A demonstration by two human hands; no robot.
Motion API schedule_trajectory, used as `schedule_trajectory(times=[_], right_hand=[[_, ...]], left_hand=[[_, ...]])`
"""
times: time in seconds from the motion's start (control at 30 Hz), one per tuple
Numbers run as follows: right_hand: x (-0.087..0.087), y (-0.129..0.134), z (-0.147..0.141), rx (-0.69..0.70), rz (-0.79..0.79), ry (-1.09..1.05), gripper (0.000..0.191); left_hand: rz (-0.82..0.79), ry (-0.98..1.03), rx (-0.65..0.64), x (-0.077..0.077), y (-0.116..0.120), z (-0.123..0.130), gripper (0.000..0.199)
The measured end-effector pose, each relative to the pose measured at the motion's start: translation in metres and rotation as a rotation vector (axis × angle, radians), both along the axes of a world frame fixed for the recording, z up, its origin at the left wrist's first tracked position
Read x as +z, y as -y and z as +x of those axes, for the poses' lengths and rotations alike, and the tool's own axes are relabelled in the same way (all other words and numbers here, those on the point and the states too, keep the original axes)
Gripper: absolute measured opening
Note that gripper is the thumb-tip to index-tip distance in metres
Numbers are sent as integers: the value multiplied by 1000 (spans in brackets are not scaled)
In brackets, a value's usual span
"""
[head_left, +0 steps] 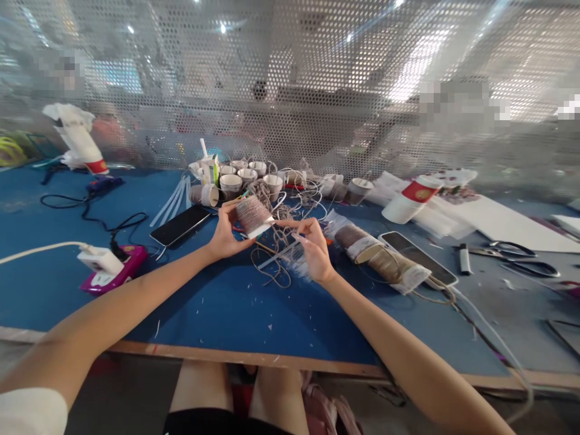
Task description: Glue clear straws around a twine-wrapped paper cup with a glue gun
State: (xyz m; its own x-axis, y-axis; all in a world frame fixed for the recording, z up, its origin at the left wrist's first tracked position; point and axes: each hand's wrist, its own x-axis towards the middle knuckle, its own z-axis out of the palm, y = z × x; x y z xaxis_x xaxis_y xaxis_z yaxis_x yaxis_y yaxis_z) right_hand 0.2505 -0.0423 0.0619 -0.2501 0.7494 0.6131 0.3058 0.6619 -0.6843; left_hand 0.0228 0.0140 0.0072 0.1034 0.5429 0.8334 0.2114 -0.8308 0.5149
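Note:
My left hand grips a small paper cup wrapped in brown-grey cord, tilted on its side above the table, its white rim toward the right. My right hand is beside it, index finger stretched to the cup's rim. The thumb and other fingers of that hand are drawn together, and whatever they hold is too small to make out. Behind and below the hands lies a tangle of grey cord. Several cord-wrapped cups stand at the back of the table.
On the blue table, a black phone and a purple power strip lie left. Right are a plastic-wrapped cord bundle, another phone, scissors and a red-white paper cup stack. A perforated metal screen rises behind.

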Motion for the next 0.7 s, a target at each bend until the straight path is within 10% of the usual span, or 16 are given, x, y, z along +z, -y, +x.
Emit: schedule_trajectory(times=[0.1,0.37,0.7], right_hand=[[1,-6,-4,89,-130,-249,18],[-4,-18,8,-267,-66,-302,22],[-6,9,-9,232,-68,33,37]], left_hand=[[4,-10,14,0,0,0,81],[-30,-59,-6,-3,-4,-5,83],[-42,-172,11,-6,-4,-10,99]])
